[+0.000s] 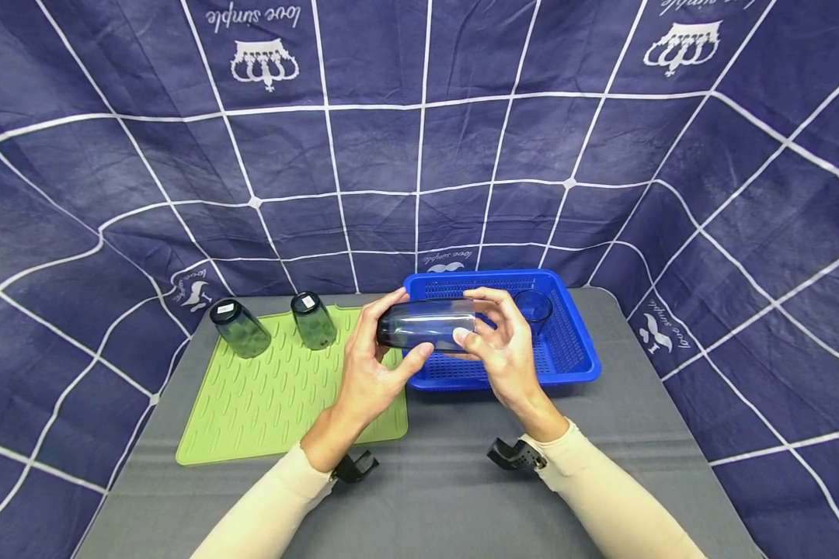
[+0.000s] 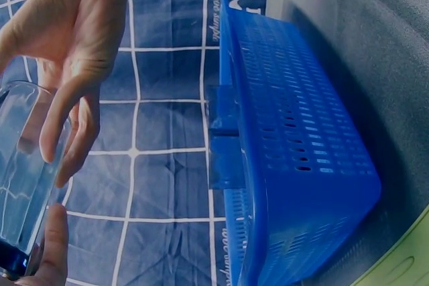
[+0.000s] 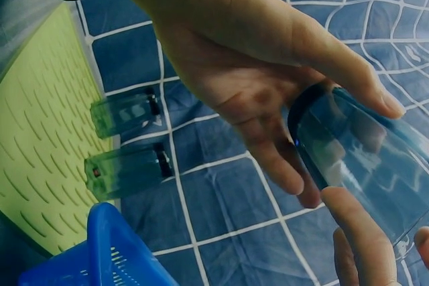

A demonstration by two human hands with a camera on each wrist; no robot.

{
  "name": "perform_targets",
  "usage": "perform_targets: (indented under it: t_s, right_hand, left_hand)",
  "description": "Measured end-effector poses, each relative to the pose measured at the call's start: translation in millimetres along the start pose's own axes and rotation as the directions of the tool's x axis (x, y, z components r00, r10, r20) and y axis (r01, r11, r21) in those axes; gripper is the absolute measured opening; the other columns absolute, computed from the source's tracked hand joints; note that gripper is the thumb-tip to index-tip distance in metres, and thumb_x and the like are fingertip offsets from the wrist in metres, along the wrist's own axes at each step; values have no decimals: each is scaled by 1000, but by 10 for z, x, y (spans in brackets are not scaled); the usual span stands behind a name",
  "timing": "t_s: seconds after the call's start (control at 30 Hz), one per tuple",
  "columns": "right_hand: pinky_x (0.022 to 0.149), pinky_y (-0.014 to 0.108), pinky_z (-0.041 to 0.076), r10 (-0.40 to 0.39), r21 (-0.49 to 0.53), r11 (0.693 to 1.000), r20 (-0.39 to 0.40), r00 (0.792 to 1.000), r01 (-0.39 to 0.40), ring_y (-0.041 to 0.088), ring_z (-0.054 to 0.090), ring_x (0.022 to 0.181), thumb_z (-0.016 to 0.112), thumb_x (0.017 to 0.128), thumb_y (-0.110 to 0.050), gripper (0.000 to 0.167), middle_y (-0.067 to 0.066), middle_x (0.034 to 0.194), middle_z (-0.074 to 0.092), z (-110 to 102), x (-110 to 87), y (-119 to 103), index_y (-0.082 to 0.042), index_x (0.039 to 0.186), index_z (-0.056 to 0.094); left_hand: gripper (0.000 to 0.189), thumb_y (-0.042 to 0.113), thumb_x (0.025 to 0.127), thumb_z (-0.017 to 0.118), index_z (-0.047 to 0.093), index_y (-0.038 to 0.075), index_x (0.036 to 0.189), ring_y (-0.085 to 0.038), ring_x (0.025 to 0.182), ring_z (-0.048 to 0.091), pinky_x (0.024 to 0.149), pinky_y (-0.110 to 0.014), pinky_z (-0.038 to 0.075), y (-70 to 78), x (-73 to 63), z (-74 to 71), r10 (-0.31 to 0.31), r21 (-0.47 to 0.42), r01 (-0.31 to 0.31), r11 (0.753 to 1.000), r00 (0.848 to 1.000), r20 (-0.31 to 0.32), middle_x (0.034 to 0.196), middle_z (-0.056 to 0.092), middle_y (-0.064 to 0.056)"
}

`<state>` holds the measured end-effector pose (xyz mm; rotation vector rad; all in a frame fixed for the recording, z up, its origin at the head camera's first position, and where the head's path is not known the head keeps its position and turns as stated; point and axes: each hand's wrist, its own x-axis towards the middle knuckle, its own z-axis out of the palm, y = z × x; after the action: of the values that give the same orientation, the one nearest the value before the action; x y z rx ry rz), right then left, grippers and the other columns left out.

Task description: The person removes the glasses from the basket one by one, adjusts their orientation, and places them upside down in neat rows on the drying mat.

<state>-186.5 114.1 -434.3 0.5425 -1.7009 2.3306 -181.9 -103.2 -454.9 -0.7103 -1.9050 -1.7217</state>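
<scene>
A bluish clear drinking glass (image 1: 426,324) lies sideways in the air, held between both hands over the near left part of the blue basket. My left hand (image 1: 374,361) grips its dark, thick base, thumb along the near side. At the other end, my right hand (image 1: 506,349) holds the rim, with the thumb pressed on the near wall. In the right wrist view, the glass (image 3: 362,159) has left fingers around its base and right fingertips against its side. The blue perforated basket (image 1: 580,341) sits below; inside, another glass (image 1: 534,309) shows beside the right hand.
On the left lies a ribbed green drying mat (image 1: 273,411). Two glasses stand upside down along its far edge: one at the corner (image 1: 241,330), another (image 1: 315,322) nearer the basket. A grey cloth (image 1: 447,497) covers the table, and a blue checked curtain (image 1: 370,155) encloses the back and sides.
</scene>
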Motion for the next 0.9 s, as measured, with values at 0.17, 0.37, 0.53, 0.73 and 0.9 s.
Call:
perform_targets:
  t_s: [0.17, 0.37, 0.53, 0.73, 0.9]
  right_hand:
    - [80, 37, 75, 6, 14, 1000, 10, 1000, -6, 19, 83, 112, 74, 91, 11, 60, 7, 131, 71, 13, -8, 1, 2, 149, 61]
    - [75, 49, 74, 36, 54, 998, 40, 999, -38, 19, 84, 112, 72, 94, 9, 59, 7, 132, 70, 15, -12, -6, -4, 150, 61]
    - [77, 48, 74, 32, 59, 998, 54, 998, -35, 19, 83, 115, 70, 94, 9, 59, 7, 135, 69, 4, -11, 5, -5, 150, 61]
    - [78, 50, 74, 27, 62, 998, 93, 995, -32, 20, 81, 116, 69, 95, 8, 62, 9, 140, 65, 0, -9, -2, -2, 156, 58]
    - [80, 43, 75, 16, 45, 999, 139, 990, -22, 19, 80, 118, 68, 98, 6, 62, 9, 150, 61, -11, -2, -15, -2, 158, 57]
  left_hand:
    - [80, -12, 92, 89, 58, 1, 164, -19, 133, 72, 109, -25, 66, -4, 5, 18, 23, -61, -23, 998, 1000, -9, 158, 63, -21]
    - [77, -12, 91, 91, 62, 2, 161, -20, 130, 72, 107, -26, 67, 14, -3, 17, 33, -52, -35, 998, 999, -24, 152, 62, -29]
    - [74, -11, 90, 93, 66, 5, 157, -20, 132, 72, 107, -26, 67, 36, -6, -2, 35, -23, -36, 999, 999, -34, 152, 64, -24]
    - [71, -11, 87, 95, 69, 2, 152, -19, 133, 71, 108, -23, 65, 66, 9, -41, 67, 4, -66, 998, 997, -38, 148, 66, -22]
    - [70, -11, 85, 96, 70, 1, 149, -19, 132, 70, 107, -21, 64, 83, 12, -75, 78, 12, -77, 997, 996, -42, 144, 67, -23]
